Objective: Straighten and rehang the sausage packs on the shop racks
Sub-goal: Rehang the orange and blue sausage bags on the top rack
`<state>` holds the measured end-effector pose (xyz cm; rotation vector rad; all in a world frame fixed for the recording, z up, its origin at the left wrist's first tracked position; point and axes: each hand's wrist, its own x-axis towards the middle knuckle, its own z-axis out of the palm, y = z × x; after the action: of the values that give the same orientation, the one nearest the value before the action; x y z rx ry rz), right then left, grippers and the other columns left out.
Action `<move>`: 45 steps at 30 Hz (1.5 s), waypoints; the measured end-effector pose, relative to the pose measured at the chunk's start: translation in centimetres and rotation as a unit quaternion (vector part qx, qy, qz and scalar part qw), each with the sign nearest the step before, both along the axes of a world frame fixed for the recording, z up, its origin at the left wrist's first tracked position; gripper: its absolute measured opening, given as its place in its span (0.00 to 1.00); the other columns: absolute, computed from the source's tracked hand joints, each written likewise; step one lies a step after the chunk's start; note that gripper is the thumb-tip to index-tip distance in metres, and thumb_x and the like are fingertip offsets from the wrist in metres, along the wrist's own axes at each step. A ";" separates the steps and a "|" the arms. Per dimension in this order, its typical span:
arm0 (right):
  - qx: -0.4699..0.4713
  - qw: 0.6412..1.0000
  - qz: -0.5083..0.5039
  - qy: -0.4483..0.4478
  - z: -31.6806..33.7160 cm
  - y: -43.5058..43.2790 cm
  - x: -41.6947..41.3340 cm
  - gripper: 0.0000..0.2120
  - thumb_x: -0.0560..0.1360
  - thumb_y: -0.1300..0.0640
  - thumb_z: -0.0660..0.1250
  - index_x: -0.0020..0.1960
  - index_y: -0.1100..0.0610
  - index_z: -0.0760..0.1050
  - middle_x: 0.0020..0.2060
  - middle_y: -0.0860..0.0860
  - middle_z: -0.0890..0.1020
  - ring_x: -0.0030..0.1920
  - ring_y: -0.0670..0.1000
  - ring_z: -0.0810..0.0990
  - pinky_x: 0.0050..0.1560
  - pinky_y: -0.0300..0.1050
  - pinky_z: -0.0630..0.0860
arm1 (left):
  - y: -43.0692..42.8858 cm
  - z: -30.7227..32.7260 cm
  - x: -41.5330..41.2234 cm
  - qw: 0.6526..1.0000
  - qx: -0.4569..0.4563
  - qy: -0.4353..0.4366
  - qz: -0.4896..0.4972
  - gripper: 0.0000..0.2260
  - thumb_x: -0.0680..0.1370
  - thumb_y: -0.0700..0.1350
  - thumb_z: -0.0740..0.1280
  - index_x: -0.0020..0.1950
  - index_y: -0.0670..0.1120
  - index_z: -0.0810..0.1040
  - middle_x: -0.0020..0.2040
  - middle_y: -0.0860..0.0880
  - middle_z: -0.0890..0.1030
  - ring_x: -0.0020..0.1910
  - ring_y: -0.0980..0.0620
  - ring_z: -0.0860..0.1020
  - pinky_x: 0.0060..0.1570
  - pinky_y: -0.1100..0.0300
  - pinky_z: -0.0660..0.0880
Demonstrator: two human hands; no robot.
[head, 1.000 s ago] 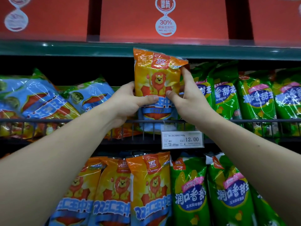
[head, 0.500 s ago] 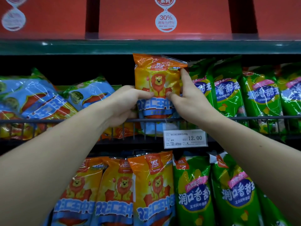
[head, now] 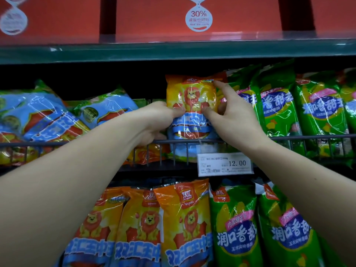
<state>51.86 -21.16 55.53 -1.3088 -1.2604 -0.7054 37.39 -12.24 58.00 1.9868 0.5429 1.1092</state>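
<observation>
An orange lion sausage pack (head: 191,97) stands upright behind the wire rail (head: 300,138) of the middle rack, its lower end down inside the basket. My left hand (head: 159,120) grips its left side, thumb across the front. My right hand (head: 231,120) holds the right side: the thumb presses the front and the forefinger reaches up along the pack's right edge to its top corner. Green corn sausage packs (head: 277,106) stand upright just to the right, touching it.
Blue sausage packs (head: 44,116) lie tilted on the left of the same rack. A 12.00 price tag (head: 224,164) hangs on the rail. Below hang orange lion packs (head: 185,224) and green packs (head: 237,228). A green shelf edge (head: 173,53) and red boxes (head: 154,16) are overhead.
Both hands have lowered the orange pack from above the rail down into the basket, beside the green packs. My right forefinger now reaches up to the pack's top corner.
</observation>
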 end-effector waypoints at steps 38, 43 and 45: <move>-0.024 0.983 -0.132 -0.124 -1.4 0.3 0.6 0.23 0.78 0.48 0.63 0.73 0.46 0.69 0.62 0.56 0.70 0.63 0.58 0.71 0.51 0.54 0.77 | 4.2 -3.1 -9.6 0.858 0.379 -0.044 0.344 0.10 0.75 0.42 0.70 0.55 0.41 0.77 0.52 0.44 0.77 0.51 0.46 0.77 0.51 0.55 0.74; -0.018 0.985 -0.110 -0.135 -1.5 0.2 0.7 0.22 0.78 0.50 0.64 0.72 0.47 0.71 0.63 0.56 0.70 0.65 0.59 0.70 0.53 0.57 0.77 | 4.9 -3.8 -11.3 0.827 0.377 0.011 0.417 0.13 0.74 0.44 0.71 0.56 0.41 0.78 0.58 0.42 0.73 0.60 0.42 0.70 0.57 0.55 0.68; -0.013 0.984 -0.110 -0.139 -1.4 0.1 0.5 0.22 0.77 0.50 0.65 0.71 0.48 0.71 0.63 0.56 0.70 0.65 0.59 0.70 0.50 0.54 0.76 | 5.0 -3.9 -11.8 0.845 0.347 0.012 0.407 0.16 0.75 0.48 0.72 0.58 0.42 0.76 0.61 0.43 0.69 0.62 0.43 0.70 0.58 0.57 0.68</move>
<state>52.36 -21.02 54.09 -1.4203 -1.3609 -1.0597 25.58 -7.28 54.10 2.4367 1.2022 2.0201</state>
